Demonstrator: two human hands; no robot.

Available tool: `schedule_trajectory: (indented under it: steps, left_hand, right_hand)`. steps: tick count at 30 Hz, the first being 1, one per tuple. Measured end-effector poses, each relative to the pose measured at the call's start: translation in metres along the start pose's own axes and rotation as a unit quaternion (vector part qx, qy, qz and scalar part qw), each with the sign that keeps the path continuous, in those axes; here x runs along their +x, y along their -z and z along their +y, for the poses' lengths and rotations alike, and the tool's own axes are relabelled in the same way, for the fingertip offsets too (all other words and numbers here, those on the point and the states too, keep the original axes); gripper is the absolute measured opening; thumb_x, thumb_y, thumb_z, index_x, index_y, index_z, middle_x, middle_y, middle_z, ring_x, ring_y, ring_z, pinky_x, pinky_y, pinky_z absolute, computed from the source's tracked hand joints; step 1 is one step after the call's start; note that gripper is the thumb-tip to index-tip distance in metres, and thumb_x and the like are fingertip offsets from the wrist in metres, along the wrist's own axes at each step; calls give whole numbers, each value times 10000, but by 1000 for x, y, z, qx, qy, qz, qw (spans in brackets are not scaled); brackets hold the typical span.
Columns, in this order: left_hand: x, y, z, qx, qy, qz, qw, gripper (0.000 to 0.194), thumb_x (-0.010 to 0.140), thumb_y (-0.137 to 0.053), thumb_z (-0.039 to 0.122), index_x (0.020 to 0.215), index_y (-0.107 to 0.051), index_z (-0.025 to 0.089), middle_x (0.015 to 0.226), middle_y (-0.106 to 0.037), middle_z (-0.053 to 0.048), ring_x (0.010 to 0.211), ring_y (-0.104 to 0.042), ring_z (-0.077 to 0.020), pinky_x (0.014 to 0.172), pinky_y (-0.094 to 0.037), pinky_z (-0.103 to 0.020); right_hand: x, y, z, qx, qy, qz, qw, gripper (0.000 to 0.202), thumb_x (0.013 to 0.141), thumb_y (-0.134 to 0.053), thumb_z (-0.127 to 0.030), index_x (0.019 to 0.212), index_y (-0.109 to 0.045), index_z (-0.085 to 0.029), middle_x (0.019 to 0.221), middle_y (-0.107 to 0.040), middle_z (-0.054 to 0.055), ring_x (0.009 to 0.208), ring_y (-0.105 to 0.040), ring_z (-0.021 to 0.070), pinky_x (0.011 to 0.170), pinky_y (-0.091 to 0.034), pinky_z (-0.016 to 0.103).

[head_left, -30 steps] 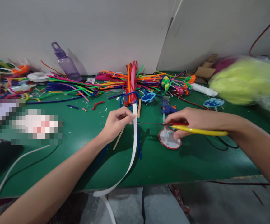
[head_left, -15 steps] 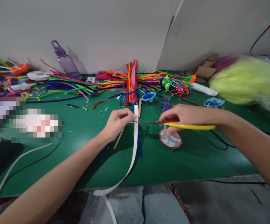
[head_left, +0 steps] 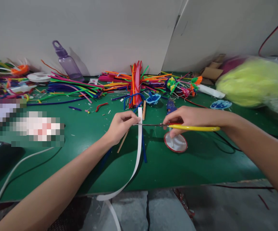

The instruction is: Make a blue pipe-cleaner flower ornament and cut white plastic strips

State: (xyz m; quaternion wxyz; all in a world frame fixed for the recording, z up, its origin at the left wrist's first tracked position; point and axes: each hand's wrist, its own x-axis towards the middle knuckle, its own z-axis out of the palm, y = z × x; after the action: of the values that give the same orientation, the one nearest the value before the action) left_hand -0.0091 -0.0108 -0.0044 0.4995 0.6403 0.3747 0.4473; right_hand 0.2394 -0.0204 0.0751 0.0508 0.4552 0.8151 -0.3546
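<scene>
My left hand [head_left: 121,127] pinches a long white strip [head_left: 138,150] near its upper end. The strip's lower part curves down past the front edge of the table. In my right hand [head_left: 185,118] is a pair of scissors [head_left: 194,128] with yellow handles, its blades lying across the strip just below my left fingertips. Beneath the right hand stands a white disc with a red rim [head_left: 177,144] and a short white stem. A blue pipe cleaner [head_left: 144,150] and a thin wooden stick [head_left: 122,142] lie behind the strip.
Bundles of coloured pipe cleaners [head_left: 115,78] spread along the back of the green table [head_left: 81,166]. A purple bottle [head_left: 69,64] stands against the wall. A glue gun [head_left: 170,106] is behind my right hand. Bagged yellow material [head_left: 251,81] sits at the right, a pale cable [head_left: 26,162] at the left.
Both hands, the strip and the scissors hold nearly the same position. The whole view has shifted only slightly.
</scene>
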Motion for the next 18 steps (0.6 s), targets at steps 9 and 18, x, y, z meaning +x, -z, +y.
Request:
schedule_trajectory:
  steps: [9, 18]
  left_hand:
    - [0, 0, 1, 1, -2, 7, 1000, 166, 729, -675, 266, 594, -642, 174, 638, -601, 4, 648, -530, -118, 664, -425, -268]
    - [0, 0, 1, 5, 0, 3, 1000, 175, 730, -671, 281, 593, -641, 176, 646, -610, -1, 655, -537, -123, 672, -430, -273]
  right_hand:
    - [1, 0, 3, -12, 6, -17, 1000, 465, 767, -594, -620, 999, -740, -245, 774, -660, -1, 666, -540, 153, 565, -359, 242]
    - [-1, 2, 1, -8, 8, -20, 1000, 409, 777, -590, -597, 960, -748, -267, 779, -660, -13, 662, -537, 155, 549, -335, 246]
